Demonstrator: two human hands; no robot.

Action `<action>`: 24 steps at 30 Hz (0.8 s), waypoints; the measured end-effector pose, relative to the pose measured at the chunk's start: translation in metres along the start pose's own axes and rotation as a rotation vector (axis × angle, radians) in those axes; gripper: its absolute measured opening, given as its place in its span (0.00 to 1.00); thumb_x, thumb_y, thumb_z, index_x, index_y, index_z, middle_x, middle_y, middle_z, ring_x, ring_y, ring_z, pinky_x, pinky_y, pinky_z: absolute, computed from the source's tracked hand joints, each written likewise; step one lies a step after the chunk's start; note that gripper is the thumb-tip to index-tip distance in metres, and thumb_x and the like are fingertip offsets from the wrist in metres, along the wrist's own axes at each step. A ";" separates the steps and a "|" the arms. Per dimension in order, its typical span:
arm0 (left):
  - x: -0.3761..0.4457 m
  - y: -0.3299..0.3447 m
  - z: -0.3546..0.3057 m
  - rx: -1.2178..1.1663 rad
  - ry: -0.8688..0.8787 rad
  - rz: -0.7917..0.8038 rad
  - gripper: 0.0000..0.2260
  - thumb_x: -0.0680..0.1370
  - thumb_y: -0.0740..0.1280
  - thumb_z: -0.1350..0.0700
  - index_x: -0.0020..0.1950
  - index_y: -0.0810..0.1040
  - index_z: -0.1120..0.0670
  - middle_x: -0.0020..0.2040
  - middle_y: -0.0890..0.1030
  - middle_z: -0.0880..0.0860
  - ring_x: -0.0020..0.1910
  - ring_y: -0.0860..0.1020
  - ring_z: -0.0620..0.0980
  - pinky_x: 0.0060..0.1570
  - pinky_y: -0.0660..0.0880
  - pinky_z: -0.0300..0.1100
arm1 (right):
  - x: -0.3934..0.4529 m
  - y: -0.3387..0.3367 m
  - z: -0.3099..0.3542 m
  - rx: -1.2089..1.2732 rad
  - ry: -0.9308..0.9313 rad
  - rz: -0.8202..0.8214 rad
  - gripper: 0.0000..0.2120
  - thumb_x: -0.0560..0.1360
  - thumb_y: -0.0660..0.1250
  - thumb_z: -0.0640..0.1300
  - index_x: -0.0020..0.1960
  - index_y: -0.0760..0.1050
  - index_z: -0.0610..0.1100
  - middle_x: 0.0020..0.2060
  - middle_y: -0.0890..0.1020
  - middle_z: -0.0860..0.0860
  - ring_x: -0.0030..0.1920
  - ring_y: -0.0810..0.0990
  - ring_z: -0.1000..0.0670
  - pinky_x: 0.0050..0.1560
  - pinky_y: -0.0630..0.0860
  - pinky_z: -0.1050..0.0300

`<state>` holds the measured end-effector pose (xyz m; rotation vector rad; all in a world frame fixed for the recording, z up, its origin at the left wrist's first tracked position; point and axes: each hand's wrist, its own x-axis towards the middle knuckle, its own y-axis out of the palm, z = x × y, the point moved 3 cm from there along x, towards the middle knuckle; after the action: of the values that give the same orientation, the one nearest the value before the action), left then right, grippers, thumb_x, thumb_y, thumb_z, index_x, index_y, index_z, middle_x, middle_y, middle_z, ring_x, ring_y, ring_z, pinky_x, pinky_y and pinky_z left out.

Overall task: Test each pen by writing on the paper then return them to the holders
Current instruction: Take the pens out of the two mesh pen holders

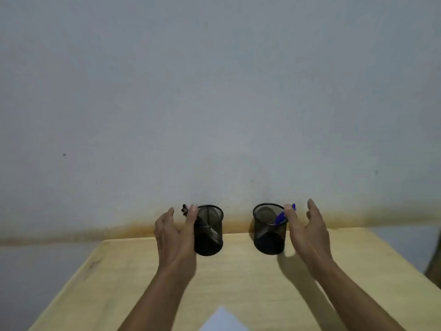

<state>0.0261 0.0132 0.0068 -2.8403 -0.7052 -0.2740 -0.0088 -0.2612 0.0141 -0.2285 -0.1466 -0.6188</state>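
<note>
**Both hands at the two pen holders**

Two black mesh holders stand upright near the far edge of a light wooden table (133,278), close to a grey wall (214,91) that has a brownish stain along its bottom. The left holder (208,231) and the right holder (269,229) stand apart from each other, with bare table between them.

The left hand (175,237) is just beside the left holder, on its left side. Its fingers are straight and a little spread, and one finger lies against the rim of the holder. Dark pens (185,209) lean out over this rim, and their tops show behind the fingers. It is not clear if the fingers really pinch them; the hand looks released.

The right hand (307,231) is just beside the right holder, on its right side. Its fingers are also straight and relaxed, not clenched. One fingertip touches the top of a blue pen (281,217), which leans in the holder over the right rim.

A corner of white paper (223,318) lies on the table at the near edge of the view, between the two forearms and well apart from the holders.
</note>
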 end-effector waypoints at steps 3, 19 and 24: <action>0.012 0.018 0.013 0.132 0.048 -0.005 0.34 0.70 0.64 0.28 0.66 0.74 0.50 0.68 0.66 0.47 0.71 0.59 0.49 0.70 0.63 0.54 | 0.008 0.015 -0.008 0.040 -0.021 0.003 0.36 0.79 0.66 0.59 0.81 0.59 0.48 0.81 0.61 0.50 0.80 0.60 0.48 0.79 0.60 0.43; 0.015 0.060 0.025 -0.139 0.016 -0.034 0.19 0.70 0.74 0.40 0.59 0.77 0.42 0.64 0.71 0.49 0.53 0.77 0.44 0.60 0.76 0.46 | 0.004 0.054 -0.020 0.146 -0.121 0.001 0.14 0.79 0.69 0.51 0.64 0.77 0.59 0.78 0.67 0.56 0.81 0.57 0.54 0.78 0.61 0.49; 0.019 0.060 0.029 -0.129 0.069 -0.060 0.23 0.69 0.67 0.29 0.61 0.76 0.36 0.65 0.74 0.47 0.60 0.76 0.46 0.65 0.73 0.55 | 0.008 0.054 -0.026 0.063 -0.170 0.051 0.29 0.80 0.59 0.60 0.78 0.65 0.52 0.81 0.56 0.60 0.81 0.46 0.60 0.80 0.50 0.53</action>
<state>0.0752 -0.0233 -0.0260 -2.9176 -0.7859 -0.4401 0.0308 -0.2294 -0.0184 -0.2230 -0.3229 -0.5424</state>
